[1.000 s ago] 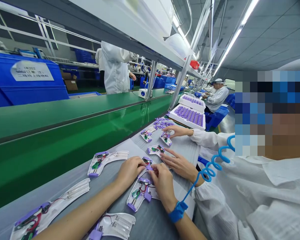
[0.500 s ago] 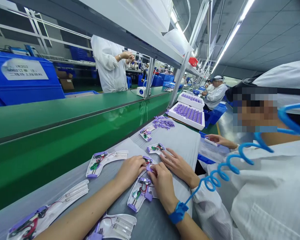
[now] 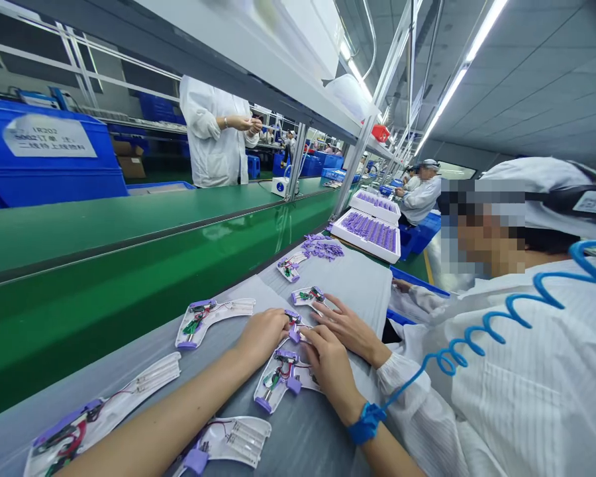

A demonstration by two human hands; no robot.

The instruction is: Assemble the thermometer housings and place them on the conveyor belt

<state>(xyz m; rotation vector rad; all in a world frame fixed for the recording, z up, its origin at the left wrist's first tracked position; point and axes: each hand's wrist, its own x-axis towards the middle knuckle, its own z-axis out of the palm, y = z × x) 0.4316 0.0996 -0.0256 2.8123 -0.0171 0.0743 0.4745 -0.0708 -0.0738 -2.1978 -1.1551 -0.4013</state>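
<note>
My left hand (image 3: 261,335) and my right hand (image 3: 328,361) meet over a white half-shell unit (image 3: 278,379) with purple trim, wires and a small board, lying on the grey mat (image 3: 302,437). Both pinch a small purple part (image 3: 293,324) at the unit's upper end. A blue coiled strap (image 3: 367,421) circles my right wrist. A co-worker's hand (image 3: 347,324) lies flat on the mat just right of mine, touching another unit (image 3: 308,295).
More open units lie on the mat: one (image 3: 203,318) to the left, one (image 3: 79,430) at near left, one (image 3: 228,440) by my forearm, one (image 3: 289,266) farther off. Purple parts (image 3: 322,248) are piled beyond. White trays (image 3: 370,232) hold purple pieces. The green conveyor (image 3: 129,225) runs along the left.
The co-worker's far hand drew back from the units at the far end to the bench edge. The co-worker leaned back. My hands stayed on the purple part.
</note>
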